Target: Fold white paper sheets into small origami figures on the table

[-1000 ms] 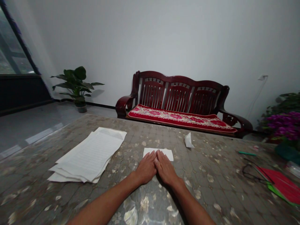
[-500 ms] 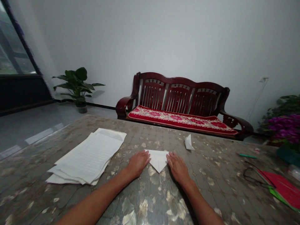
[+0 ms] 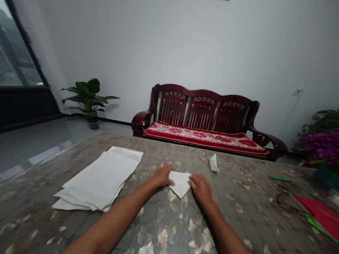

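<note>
A white sheet of folded paper lies on the table in front of me, its point facing my body and a straight edge on the far side. My left hand holds its left corner, thumb on the near side and fingers behind. At the right corner, my right hand pinches the paper with curled fingers. Faint crease lines show on the paper's face. Beyond my right hand stands a small folded paper piece, apart from both hands.
A stack of lined paper sheets lies to the left on the patterned table. On the right are a green pen, eyeglasses, and red and green paper. A wooden bench stands behind the table.
My hands have parted from the middle of the paper to its two side corners, uncovering its pointed near end. Since then the left fingers have moved from flat to gripping the corner.
</note>
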`<state>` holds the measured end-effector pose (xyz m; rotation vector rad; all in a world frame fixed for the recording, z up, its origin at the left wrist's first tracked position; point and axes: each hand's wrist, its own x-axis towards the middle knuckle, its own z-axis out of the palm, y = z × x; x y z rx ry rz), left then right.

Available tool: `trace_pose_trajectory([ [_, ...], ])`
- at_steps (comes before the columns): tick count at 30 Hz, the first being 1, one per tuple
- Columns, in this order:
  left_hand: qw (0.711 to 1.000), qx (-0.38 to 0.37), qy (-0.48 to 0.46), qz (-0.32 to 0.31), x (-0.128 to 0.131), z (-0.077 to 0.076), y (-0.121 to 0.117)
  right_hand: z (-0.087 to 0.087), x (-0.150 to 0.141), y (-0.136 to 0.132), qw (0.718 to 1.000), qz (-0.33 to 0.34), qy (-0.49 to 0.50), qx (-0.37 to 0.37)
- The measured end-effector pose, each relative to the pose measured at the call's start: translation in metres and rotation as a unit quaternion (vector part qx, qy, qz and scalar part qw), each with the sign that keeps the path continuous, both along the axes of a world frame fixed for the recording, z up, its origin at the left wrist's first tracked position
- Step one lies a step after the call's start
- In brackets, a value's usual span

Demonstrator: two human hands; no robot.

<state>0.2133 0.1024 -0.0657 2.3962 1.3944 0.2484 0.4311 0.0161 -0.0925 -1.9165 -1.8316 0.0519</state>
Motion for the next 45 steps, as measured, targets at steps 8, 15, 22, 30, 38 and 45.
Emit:
trace_pose_trajectory([
  [8, 0.998, -0.005, -0.055, -0.004, 0.005, 0.007, -0.004, 0.013, 0.009, 0.001, 0.997, 0.027, -0.044, 0.054],
  [15, 0.938, 0.235, -0.234, -0.097, 0.008, 0.017, -0.018, 0.057, 0.016, 0.002, 0.967, 0.158, -0.107, 0.167],
  [22, 0.926, 0.314, -0.102, -0.183, -0.007, -0.01, -0.024, 0.017, 0.009, -0.021, 0.938, 0.155, -0.25, 0.185],
  [30, 0.937, 0.226, 0.013, -0.266, 0.002, -0.01, -0.04, 0.013, 0.007, -0.022, 0.951, 0.139, -0.277, 0.019],
  [38, 0.969, 0.144, -0.034, -0.197, 0.004, -0.015, -0.037, 0.029, 0.009, -0.037, 0.975, 0.118, -0.169, -0.08],
  [45, 0.992, -0.007, -0.071, -0.104, 0.003, 0.001, -0.021, 0.037, 0.019, -0.032, 0.988, 0.059, -0.075, -0.119],
])
